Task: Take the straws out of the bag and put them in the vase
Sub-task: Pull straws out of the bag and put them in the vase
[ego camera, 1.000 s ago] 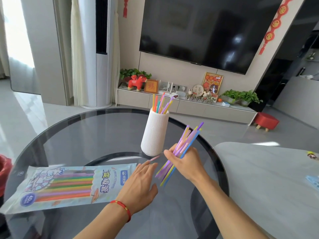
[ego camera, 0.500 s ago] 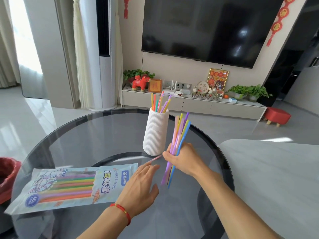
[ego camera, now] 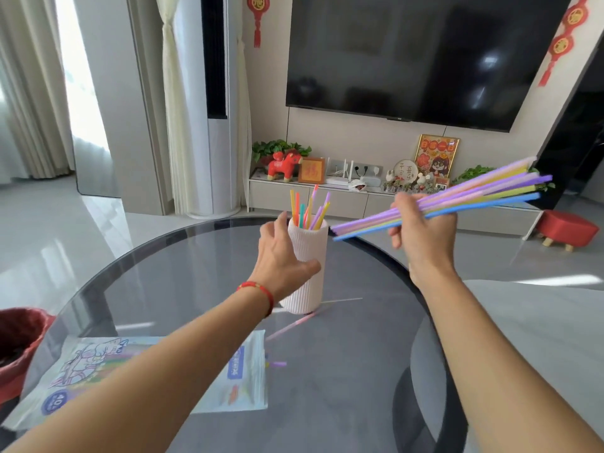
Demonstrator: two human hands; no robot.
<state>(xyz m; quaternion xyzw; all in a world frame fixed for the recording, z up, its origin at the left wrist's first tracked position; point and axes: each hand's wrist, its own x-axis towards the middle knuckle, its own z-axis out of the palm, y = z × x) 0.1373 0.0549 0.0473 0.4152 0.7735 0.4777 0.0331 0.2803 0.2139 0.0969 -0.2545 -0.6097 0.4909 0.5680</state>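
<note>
A white ribbed vase point(ego camera: 309, 279) stands upright on the round glass table point(ego camera: 196, 273) with several coloured straws point(ego camera: 309, 210) sticking out of its mouth. My left hand point(ego camera: 282, 256) wraps around the vase's left side. My right hand point(ego camera: 421, 230), raised to the right of the vase, grips a bundle of straws point(ego camera: 457, 201) held almost level, its near ends pointing at the vase's rim. The straw bag point(ego camera: 242, 371) lies flat at the table's near left, partly hidden by my left forearm. One pink straw point(ego camera: 289, 326) lies loose on the glass by the vase's foot.
A red bin point(ego camera: 16, 344) sits at the left edge, below the table. A grey surface point(ego camera: 539, 322) adjoins the table on the right. Beyond are a TV cabinet point(ego camera: 359, 201) and a red stool point(ego camera: 567, 228).
My left hand went from the table by the bag up to the vase and took hold of it. My right hand lifted the straw bundle and tipped it from upright to nearly level.
</note>
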